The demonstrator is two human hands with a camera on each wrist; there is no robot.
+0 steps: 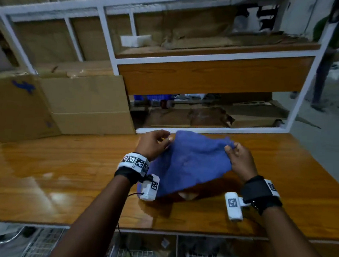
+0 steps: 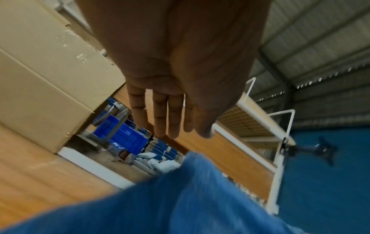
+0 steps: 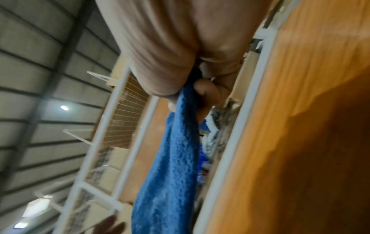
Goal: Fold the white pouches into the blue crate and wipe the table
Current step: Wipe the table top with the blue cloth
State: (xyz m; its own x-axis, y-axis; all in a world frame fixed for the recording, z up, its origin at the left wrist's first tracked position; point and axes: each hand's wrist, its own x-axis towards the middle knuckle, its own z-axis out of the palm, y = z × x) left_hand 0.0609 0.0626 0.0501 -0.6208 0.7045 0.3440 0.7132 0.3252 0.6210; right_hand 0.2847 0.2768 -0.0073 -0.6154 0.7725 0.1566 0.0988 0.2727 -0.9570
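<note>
Black wrist straps, white marker-tagged bands, white wrist cameras.

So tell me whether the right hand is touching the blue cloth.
Touching. The right wrist view shows the right hand pinching the blue cloth between thumb and fingers; the head view shows the same grip on its corner.

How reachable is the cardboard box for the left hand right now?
Probably yes: the left hand is beside the cloth with fingers straight, and only bare table lies between it and the box to its left.
</note>
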